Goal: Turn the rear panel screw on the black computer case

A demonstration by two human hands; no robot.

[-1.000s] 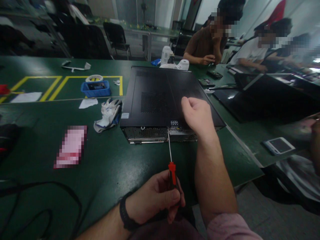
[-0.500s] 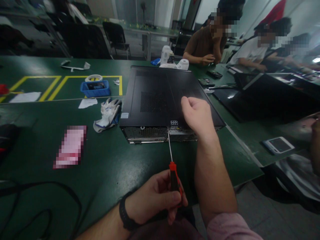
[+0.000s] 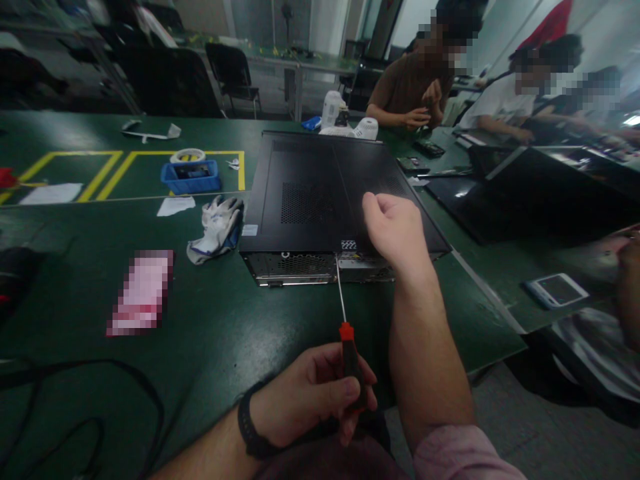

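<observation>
Observed at the near edge of the green table: a black computer case lies flat, its perforated rear panel facing the person. The left hand is wrapped closed around the red-and-black handle of a long screwdriver, whose tip meets the rear panel at its top edge, about mid-width. The right hand rests on the lid just above that point, fingers curled into a loose fist; whether it pinches anything small cannot be told. In my judgement the shaft should stay in line with the fastener, with firm forward pressure from the left hand so the tip does not slip, and downward weight from the right so the case does not slide away. The right forearm crosses close beside the shaft and could crowd the wrist's turning. Nearby: white work gloves just left of the case, a blue tray and tape roll beyond them, a dark cable looping at the near left. Other people sit across the table, well apart.
</observation>
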